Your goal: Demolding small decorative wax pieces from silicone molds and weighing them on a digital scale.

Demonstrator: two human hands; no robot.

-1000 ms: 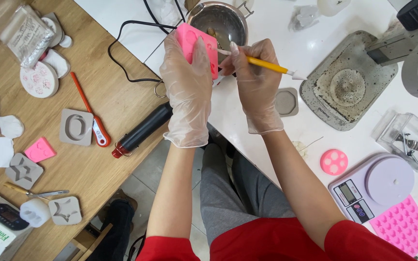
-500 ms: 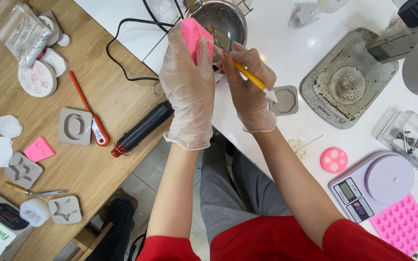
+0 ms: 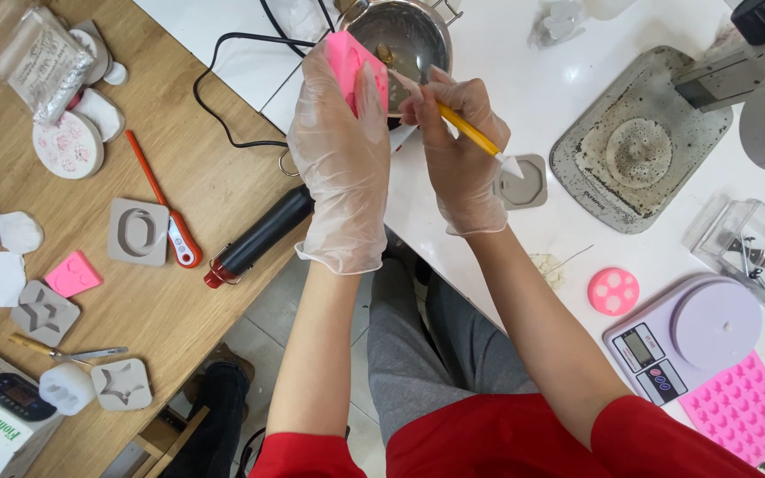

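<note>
Overhead, two gloved hands meet at twelve o'clock, above a steel pot (image 3: 405, 40) on the white bench (image 3: 524, 239). The left hand (image 3: 340, 164) has its fingers wrapped around a pink mould (image 3: 351, 66), tilting it toward the pot, seemingly so scraps fall in. The right hand (image 3: 458, 146) pinches a yellow tool (image 3: 471, 134) like a pen, its tip at the mould. At three o'clock lies a grey tray (image 3: 635, 142); at nine, a black heat tool (image 3: 263, 235).

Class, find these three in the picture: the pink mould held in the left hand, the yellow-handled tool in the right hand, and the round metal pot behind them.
pink mould (image 3: 347, 62), head view, upper face above the glove
yellow-handled tool (image 3: 469, 134), head view, mid-handle
metal pot (image 3: 411, 35), head view, inner wall
</note>
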